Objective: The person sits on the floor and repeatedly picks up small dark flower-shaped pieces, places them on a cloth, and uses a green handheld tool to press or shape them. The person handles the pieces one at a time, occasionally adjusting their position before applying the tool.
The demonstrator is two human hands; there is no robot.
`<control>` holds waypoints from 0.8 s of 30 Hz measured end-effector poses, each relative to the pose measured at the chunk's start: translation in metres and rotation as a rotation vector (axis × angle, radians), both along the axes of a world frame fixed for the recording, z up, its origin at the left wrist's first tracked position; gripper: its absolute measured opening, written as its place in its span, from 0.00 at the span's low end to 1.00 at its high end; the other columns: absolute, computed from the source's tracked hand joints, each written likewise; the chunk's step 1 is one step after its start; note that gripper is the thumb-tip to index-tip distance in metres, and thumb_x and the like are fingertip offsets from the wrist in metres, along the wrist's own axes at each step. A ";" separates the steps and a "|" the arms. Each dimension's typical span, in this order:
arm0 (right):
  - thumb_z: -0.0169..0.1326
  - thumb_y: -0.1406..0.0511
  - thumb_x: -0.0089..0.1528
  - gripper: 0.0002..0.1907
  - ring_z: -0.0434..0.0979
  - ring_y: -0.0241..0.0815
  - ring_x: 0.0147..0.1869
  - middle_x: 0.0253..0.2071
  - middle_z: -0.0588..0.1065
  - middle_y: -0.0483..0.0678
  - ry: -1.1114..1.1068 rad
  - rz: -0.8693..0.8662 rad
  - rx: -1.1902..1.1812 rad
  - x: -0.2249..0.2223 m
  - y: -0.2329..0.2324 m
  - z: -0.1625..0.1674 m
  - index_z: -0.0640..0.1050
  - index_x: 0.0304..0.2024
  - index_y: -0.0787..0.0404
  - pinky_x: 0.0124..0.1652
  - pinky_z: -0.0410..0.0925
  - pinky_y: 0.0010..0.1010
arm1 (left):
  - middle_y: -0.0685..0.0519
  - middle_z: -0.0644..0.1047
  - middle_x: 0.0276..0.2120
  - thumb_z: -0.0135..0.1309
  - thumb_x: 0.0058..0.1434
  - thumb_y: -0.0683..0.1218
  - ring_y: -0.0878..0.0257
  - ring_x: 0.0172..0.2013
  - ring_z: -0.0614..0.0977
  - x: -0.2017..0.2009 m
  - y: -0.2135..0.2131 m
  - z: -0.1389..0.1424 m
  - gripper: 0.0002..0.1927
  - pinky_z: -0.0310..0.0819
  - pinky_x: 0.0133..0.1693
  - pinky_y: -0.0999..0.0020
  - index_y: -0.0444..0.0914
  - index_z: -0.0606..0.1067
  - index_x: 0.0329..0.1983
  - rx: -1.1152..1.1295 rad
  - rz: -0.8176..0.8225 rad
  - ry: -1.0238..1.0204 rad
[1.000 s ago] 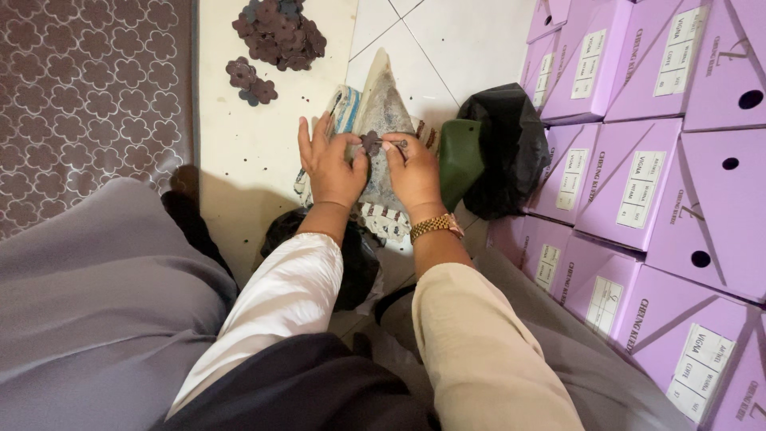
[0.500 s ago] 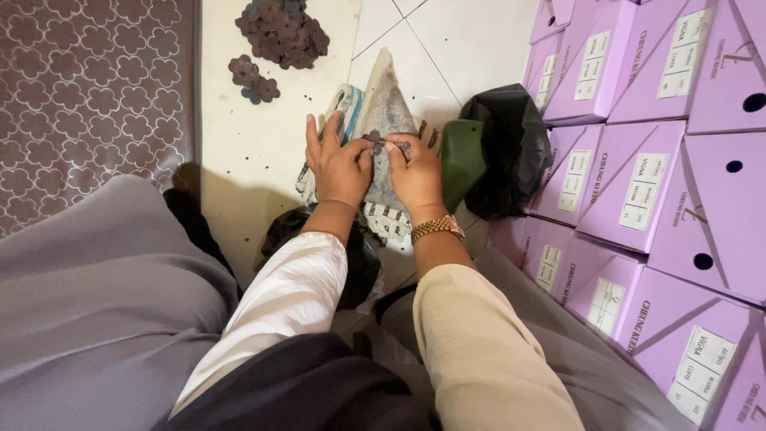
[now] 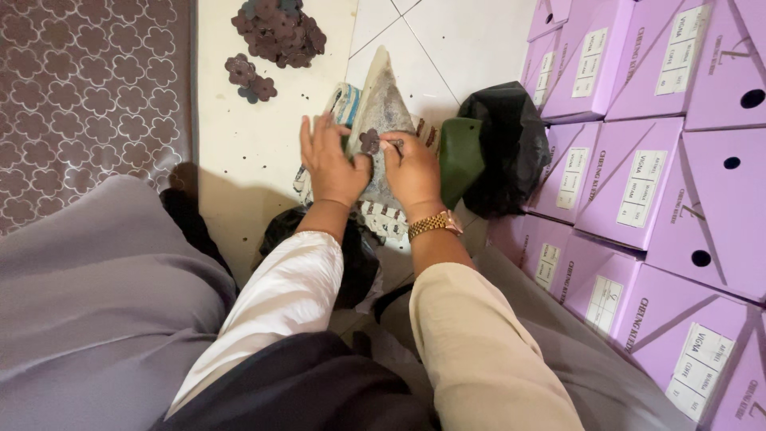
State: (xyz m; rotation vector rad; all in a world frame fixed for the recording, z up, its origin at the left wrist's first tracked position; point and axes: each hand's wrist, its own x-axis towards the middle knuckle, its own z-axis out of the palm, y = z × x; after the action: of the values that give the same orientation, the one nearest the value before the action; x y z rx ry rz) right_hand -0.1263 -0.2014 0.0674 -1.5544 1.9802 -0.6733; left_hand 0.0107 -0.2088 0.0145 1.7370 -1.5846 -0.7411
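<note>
My left hand (image 3: 333, 165) and my right hand (image 3: 412, 170) meet over a grey cone-shaped block (image 3: 381, 112) that lies on a patterned cloth (image 3: 343, 104) on the floor. Between their fingertips sits a small dark brown flower-shaped piece (image 3: 369, 141). My left hand pinches it with thumb and fingers. My right hand grips a thin tool (image 3: 392, 144) whose tip touches the piece. A gold watch (image 3: 435, 224) is on my right wrist.
Two heaps of the same brown flower pieces, a large heap (image 3: 278, 30) and a small heap (image 3: 249, 77), lie further out on the white floor. Stacked lilac boxes (image 3: 662, 160) fill the right side. A black bag (image 3: 511, 144) and a green object (image 3: 460, 160) lie beside the block. A patterned mat (image 3: 88, 96) covers the left.
Both hands stay at the block; the fingers have shifted slightly around the small flower piece. The view has moved a little.
</note>
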 end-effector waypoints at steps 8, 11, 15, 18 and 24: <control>0.59 0.62 0.62 0.07 0.81 0.53 0.46 0.45 0.80 0.50 0.046 0.015 0.004 0.003 -0.007 0.008 0.83 0.42 0.53 0.45 0.73 0.38 | 0.45 0.79 0.48 0.55 0.57 0.42 0.43 0.52 0.76 -0.003 -0.001 0.008 0.16 0.70 0.56 0.51 0.40 0.73 0.50 -0.076 -0.064 0.154; 0.60 0.62 0.61 0.07 0.81 0.53 0.45 0.44 0.80 0.50 0.094 0.012 -0.020 0.006 -0.006 0.008 0.84 0.41 0.54 0.44 0.73 0.40 | 0.44 0.81 0.42 0.57 0.62 0.44 0.43 0.44 0.81 -0.016 -0.002 0.014 0.14 0.76 0.46 0.52 0.44 0.75 0.52 -0.013 -0.115 0.220; 0.62 0.61 0.59 0.07 0.81 0.52 0.44 0.42 0.79 0.50 0.166 0.013 -0.093 0.011 -0.006 0.005 0.83 0.38 0.56 0.44 0.73 0.40 | 0.42 0.82 0.40 0.56 0.64 0.45 0.44 0.40 0.84 -0.020 -0.005 0.015 0.14 0.79 0.42 0.55 0.47 0.78 0.53 0.051 -0.104 0.253; 0.62 0.62 0.60 0.07 0.81 0.53 0.45 0.42 0.79 0.51 0.148 -0.004 -0.084 0.014 -0.007 0.003 0.84 0.39 0.55 0.45 0.73 0.39 | 0.43 0.82 0.43 0.55 0.65 0.45 0.44 0.43 0.83 -0.018 -0.007 0.013 0.14 0.79 0.44 0.56 0.46 0.79 0.53 0.058 -0.106 0.266; 0.64 0.63 0.60 0.14 0.80 0.56 0.52 0.48 0.78 0.54 0.041 0.096 -0.328 0.013 0.010 0.008 0.79 0.46 0.60 0.52 0.73 0.41 | 0.43 0.82 0.43 0.52 0.64 0.42 0.46 0.43 0.85 -0.015 -0.005 0.004 0.14 0.80 0.45 0.59 0.45 0.80 0.52 0.085 -0.149 0.313</control>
State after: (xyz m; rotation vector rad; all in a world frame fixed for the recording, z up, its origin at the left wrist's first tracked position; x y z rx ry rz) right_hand -0.1137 -0.1918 0.0752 -1.8527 1.8797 -0.9711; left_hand -0.0042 -0.2142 0.0184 1.4842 -1.4925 -1.1094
